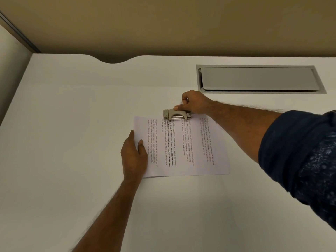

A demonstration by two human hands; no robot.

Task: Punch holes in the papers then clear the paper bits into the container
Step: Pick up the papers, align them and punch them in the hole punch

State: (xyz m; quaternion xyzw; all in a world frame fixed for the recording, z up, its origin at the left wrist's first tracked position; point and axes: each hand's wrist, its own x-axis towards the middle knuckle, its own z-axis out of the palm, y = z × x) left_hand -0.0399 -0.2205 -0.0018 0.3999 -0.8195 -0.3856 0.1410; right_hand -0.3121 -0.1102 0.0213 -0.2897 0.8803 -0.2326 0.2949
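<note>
head view: right hand (194, 104) fingers closed on beige metal hole punch (176, 115) at far edge of white printed papers (181, 148); left hand (134, 155) fingers flat, extended, pinning stack's left side against shifting.

A thin stack of white papers (181, 148) lies flat on the tabletop (72, 124), printed text running sideways, edges nearly flush; its left edge sits under the left grip (134, 155); a beige metal hole punch (176, 114) straddles the far edge of the stack, directly beneath the thumb of the right grip (194, 104), which closes around its right end.
</note>
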